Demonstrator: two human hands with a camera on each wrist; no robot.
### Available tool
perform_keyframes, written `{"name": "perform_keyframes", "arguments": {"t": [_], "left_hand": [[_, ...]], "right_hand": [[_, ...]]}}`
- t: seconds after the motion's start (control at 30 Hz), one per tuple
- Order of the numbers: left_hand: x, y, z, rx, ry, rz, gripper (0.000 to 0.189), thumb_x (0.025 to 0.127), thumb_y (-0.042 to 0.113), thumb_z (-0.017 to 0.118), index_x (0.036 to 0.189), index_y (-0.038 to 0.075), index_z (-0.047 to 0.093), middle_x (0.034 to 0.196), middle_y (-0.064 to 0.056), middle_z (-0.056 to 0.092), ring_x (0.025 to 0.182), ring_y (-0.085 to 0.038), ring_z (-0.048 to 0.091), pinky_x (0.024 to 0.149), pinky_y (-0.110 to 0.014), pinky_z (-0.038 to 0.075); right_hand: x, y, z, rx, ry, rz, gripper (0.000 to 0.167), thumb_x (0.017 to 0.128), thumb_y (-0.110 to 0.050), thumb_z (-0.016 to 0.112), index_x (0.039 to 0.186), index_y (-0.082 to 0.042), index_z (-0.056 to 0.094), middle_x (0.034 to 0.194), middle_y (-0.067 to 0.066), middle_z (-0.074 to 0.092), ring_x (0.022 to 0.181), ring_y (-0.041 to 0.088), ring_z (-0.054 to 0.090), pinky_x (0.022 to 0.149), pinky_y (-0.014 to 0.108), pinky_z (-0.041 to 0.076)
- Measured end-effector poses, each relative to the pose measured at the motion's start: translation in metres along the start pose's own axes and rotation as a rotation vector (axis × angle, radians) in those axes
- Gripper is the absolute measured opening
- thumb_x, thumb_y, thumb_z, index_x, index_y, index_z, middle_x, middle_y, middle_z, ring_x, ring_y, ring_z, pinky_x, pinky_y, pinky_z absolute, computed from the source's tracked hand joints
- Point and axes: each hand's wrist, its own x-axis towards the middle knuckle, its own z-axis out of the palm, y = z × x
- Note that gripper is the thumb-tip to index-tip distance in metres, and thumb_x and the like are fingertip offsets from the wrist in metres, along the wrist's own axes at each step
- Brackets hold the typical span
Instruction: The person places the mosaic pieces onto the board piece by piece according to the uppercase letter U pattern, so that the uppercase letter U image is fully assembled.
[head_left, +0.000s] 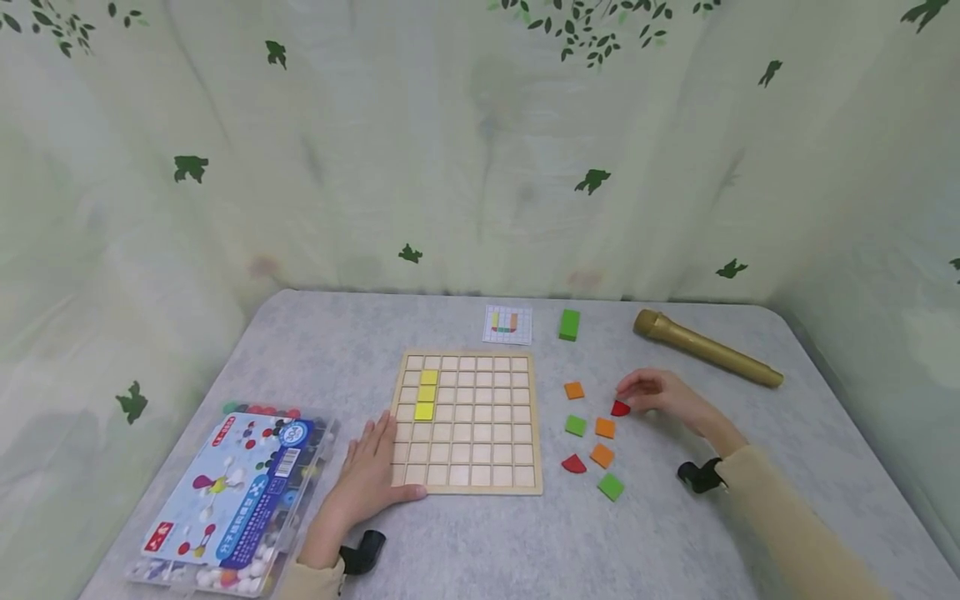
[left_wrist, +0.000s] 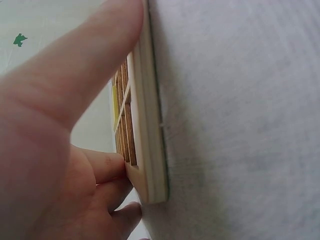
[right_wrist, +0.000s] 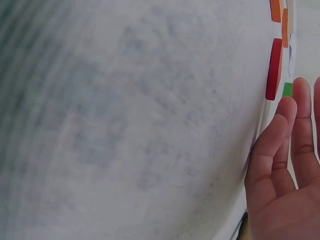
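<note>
A flat red fan-shaped tile (head_left: 620,408) lies on the mottled grey table (head_left: 570,550), just beside the relaxed right hand (head_left: 667,394) (gripping nothing, it seems); the left hand (head_left: 369,473), laid flat against the square pale-wood grid board (head_left: 482,433), apparently steadies it.

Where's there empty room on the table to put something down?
The table is bare on the near side of the board, between the left sleeve and right sleeve; far left, beyond the box; and right, between the gold stick and right sleeve. It's crowded between board and right hand, among loose colored pieces.
</note>
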Motion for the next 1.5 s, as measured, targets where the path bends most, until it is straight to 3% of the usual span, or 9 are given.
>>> {"name": "perform_keyframes", "arguments": {"t": [0.43,0.77,1.13,1.33,1.5], "left_hand": [[0.000,0.000,0.001,-0.005,0.000,-0.007,0.117,0.072,0.051,0.079,0.145,-0.015,0.016,0.153,-0.031,0.009,0.139,-0.049,0.003,0.107,-0.065,0.003],[-0.002,0.002,-0.001,-0.001,0.007,-0.007,0.117,0.071,0.049,0.080,0.145,-0.016,0.017,0.153,-0.031,0.011,0.139,-0.049,0.005,0.107,-0.066,0.004],[-0.002,0.002,0.000,-0.001,0.012,-0.004,0.117,0.070,0.049,0.080,0.145,-0.016,0.017,0.153,-0.031,0.011,0.139,-0.049,0.005,0.107,-0.065,0.004],[-0.002,0.001,0.000,0.001,0.008,-0.005,0.117,0.070,0.049,0.080,0.145,-0.016,0.017,0.153,-0.031,0.011,0.139,-0.049,0.005,0.107,-0.065,0.004],[-0.002,0.002,-0.001,0.001,0.005,-0.009,0.118,0.070,0.049,0.080,0.145,-0.015,0.016,0.153,-0.030,0.010,0.139,-0.049,0.004,0.107,-0.065,0.003]], "right_hand": [[0.005,0.001,0.005,-0.033,-0.010,0.024,0.024,0.088,-0.003,0.063,0.111,0.004,0.062,0.105,0.013,0.064,0.088,0.022,0.058,0.072,0.031,0.047],[0.005,-0.003,0.009,-0.049,-0.010,-0.006,0.023,0.082,0.008,0.062,0.105,0.008,0.062,0.097,0.013,0.062,0.082,0.021,0.052,0.068,0.027,0.048],[0.006,-0.005,0.013,-0.129,-0.015,-0.043,0.019,0.080,0.010,0.064,0.098,0.006,0.063,0.092,0.011,0.062,0.081,0.022,0.051,0.069,0.028,0.047],[0.006,-0.001,0.011,-0.080,-0.010,-0.001,0.015,0.081,0.009,0.064,0.096,0.006,0.063,0.086,0.007,0.057,0.078,0.019,0.050,0.066,0.026,0.047],[0.005,-0.005,0.013,-0.033,-0.017,0.033,0.016,0.087,0.000,0.062,0.102,0.005,0.062,0.095,0.009,0.061,0.085,0.021,0.054,0.072,0.029,0.049]]}}
